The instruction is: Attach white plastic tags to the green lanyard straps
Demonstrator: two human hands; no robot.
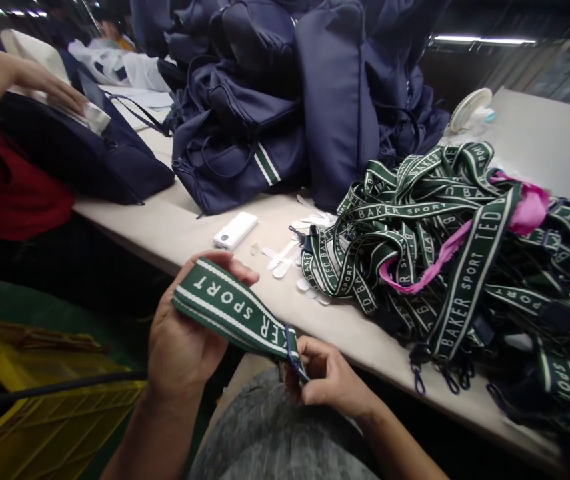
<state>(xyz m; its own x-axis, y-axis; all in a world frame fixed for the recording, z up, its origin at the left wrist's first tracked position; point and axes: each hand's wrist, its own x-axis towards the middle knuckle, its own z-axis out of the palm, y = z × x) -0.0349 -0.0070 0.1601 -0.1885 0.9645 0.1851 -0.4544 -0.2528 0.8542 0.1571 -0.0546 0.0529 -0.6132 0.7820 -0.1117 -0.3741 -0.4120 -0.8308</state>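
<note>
At far left, well away from the wearer's hands and above them in the view, a co-worker's arm (25, 77) in a red sleeve reaches over a dark navy bag (79, 160). Below that, left of the wearer's left hand, sits a yellow plastic crate (39, 413).

The left hand (185, 340) is curled closed around the folded end of a green woven strap (235, 313) printed with white letters that read SPORT; the thumb lies over the top of the fold. The strap's long axis runs from the left hand down and to the right, straight into the right hand (327, 380). The right hand is narrowly closed, fingertips pinching the strap's lower end where a small dark blue fitting shows. The strap spans the gap between the two hands, touching both, held just in front of the table edge (355, 340) and above the wearer's grey-clad lap. Neither hand is nearer: each holds one end.

Beyond the hands on the table lies a small white rectangular device (235, 231), with scattered pale plastic slips (285, 257) beside it. Farther back stands a heap of navy bags (285, 100).

To the right of the right hand, near it on the table, sprawls a large tangle of matching green straps (439, 227) reading TED BAKER SPORT, with a pink ribbon (527, 210) threaded through. Behind the tangle rests a small white fan (469, 110).
</note>
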